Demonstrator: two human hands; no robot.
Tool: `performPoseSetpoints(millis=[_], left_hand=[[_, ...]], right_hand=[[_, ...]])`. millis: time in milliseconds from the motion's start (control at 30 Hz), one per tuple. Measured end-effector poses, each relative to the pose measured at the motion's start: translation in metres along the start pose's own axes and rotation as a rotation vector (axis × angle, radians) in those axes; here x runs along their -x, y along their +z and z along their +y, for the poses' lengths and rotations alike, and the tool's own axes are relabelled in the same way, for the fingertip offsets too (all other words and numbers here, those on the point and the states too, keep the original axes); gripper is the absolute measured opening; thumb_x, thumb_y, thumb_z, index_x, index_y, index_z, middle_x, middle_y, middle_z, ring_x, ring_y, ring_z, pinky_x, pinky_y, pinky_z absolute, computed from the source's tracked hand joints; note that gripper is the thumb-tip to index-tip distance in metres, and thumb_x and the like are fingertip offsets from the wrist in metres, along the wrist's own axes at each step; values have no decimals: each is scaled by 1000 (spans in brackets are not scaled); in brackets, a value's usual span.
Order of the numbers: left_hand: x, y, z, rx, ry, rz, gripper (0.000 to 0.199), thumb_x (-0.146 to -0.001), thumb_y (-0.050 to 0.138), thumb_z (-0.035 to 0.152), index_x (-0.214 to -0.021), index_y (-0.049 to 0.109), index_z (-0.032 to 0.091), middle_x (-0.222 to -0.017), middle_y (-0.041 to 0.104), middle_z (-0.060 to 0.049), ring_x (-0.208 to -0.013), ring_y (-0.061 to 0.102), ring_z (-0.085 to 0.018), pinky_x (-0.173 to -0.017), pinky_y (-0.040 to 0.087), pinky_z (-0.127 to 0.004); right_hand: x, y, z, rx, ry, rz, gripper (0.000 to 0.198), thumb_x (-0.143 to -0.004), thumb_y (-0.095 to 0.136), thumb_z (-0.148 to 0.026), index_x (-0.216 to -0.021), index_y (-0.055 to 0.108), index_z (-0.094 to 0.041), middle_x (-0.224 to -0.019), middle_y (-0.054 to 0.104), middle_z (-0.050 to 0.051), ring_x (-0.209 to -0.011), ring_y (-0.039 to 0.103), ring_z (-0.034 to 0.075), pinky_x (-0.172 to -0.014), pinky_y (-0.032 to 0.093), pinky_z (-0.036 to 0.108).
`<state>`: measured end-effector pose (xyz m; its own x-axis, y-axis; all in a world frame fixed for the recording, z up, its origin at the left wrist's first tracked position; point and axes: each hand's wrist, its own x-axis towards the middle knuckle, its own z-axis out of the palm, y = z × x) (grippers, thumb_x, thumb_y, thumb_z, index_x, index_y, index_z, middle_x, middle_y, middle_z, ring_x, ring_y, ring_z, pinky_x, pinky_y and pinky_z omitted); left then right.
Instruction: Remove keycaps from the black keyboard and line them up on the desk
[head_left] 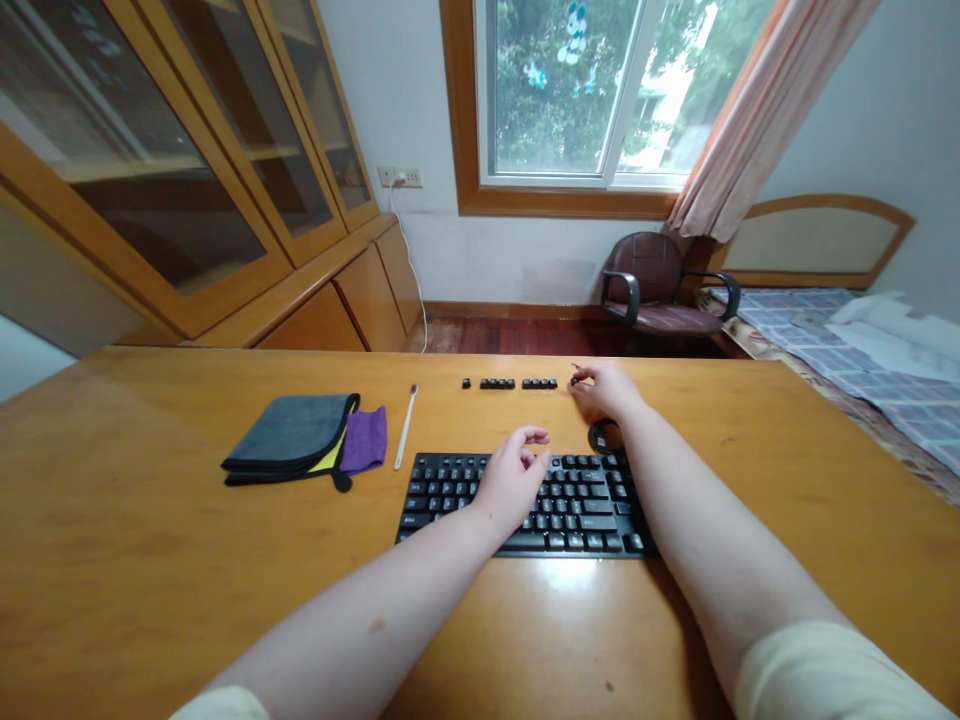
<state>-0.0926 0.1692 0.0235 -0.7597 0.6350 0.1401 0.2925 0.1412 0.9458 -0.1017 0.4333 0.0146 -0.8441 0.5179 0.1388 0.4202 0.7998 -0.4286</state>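
Observation:
A black keyboard (576,520) lies on the wooden desk before me. My left hand (516,475) hovers over its upper middle, fingers loosely curved and apart with nothing in them. Beyond the keyboard, at the right end of a row of loose keycaps, my right hand (604,390) pinches a small black keycap (575,381) at the desk top. A thin dark bit sticks out above those fingers; I cannot make out what it is. The row holds a single keycap (466,383) and two groups, a left group (497,384) and a right group (539,384).
A white toothbrush (406,430) lies left of the keyboard. Farther left are a folded grey cloth (289,435) and a purple cloth (365,438). A coiled black cable (600,436) sits behind the keyboard, near my right wrist. An armchair (649,285) stands beyond the desk (187,560).

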Motion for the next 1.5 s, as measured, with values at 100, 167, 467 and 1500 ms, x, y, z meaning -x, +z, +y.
performPoseSetpoints(millis=[100,167,467,1500], left_hand=[[0,0,1,-12,-11,-5,23,-82,52,27,-103,57,19,-100,63,-3,-65,54,-10,-68,45,-25],[0,0,1,-21,-15,-5,24,-81,52,27,-103,58,19,-95,64,-3,-65,54,-10,-68,45,-25],[0,-1,2,-35,-24,-17,24,-81,52,27,-102,60,18,-80,62,-1,-63,53,-11,-64,44,-24],[0,-1,4,-40,-37,-34,22,-81,51,26,-101,59,19,-75,58,1,-61,50,-10,-61,41,-23]], right_hand=[[0,6,4,23,15,-51,26,-75,62,-31,-97,69,-19,-93,69,9,-86,62,23,-72,44,29],[-1,7,4,13,18,-70,25,-76,61,-30,-97,69,-20,-91,70,9,-84,63,21,-71,44,28],[-8,13,7,-17,-31,-71,24,-77,61,-27,-98,68,-19,-93,69,7,-84,63,18,-75,45,26],[-12,17,7,18,-65,-70,25,-76,61,-29,-98,67,-20,-95,68,7,-85,61,19,-75,44,26]])
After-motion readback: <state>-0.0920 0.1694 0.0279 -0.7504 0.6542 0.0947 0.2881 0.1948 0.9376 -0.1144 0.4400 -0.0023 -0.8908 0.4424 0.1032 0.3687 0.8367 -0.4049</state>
